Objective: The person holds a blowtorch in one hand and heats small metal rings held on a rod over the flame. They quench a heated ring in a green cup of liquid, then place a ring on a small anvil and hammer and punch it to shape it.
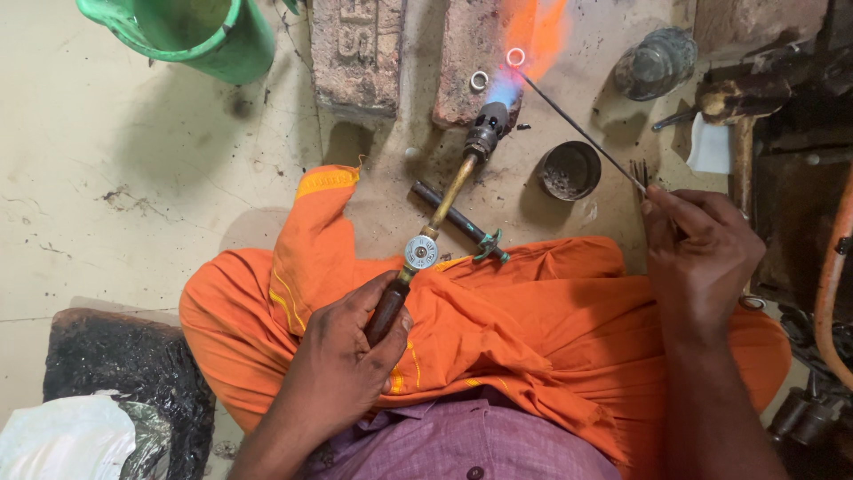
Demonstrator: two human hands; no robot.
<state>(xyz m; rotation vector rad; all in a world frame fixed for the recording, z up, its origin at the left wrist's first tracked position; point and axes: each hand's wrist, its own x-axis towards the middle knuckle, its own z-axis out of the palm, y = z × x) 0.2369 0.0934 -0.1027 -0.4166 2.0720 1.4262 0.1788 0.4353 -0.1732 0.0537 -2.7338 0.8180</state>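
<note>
**Flame on a small ring**

Your left hand (342,369) grips the dark handle of the brass-stemmed gas torch (444,200), its long axis running up and right, nozzle aimed at a small metal ring (515,57) on the worn red brick (466,62). Your right hand (702,253) pinches a thin metal rod (577,129), slanting up-left to the ring.

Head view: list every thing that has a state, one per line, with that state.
Blowtorch: lit, blue flame at its nozzle, orange glow beyond.
Left hand: closed around the torch handle.
Right hand: pinching a thin rod.
Ring: on the brick, in the flame.
Second ring: on the brick, beside the flame.
Green bucket: upright.
Small tin: open.
</note>
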